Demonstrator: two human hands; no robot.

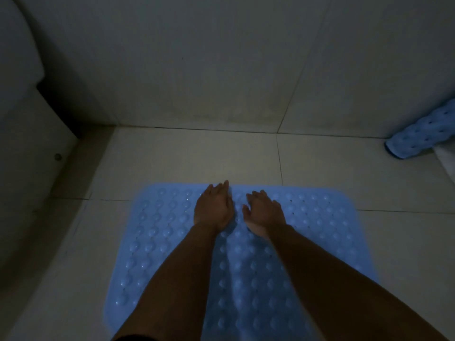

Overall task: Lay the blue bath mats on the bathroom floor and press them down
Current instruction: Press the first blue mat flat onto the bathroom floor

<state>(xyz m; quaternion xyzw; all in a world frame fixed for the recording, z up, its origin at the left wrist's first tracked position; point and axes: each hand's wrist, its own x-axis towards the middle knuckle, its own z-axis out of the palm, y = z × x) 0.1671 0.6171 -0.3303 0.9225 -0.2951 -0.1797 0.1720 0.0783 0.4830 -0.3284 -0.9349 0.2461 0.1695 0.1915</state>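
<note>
A pale tiled floor [197, 156] fills the frame's middle. A blue bath mat [157, 242] lies flat on it at lower centre. A rolled blue mat [418, 136] rests at the right edge.

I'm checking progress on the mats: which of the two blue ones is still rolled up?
The blue mat at the right edge, rolled against the wall. The other mat lies flat under both hands.

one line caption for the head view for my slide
Both hands, left and right, press the far edge of a blue bath mat on the tiled floor.
</note>
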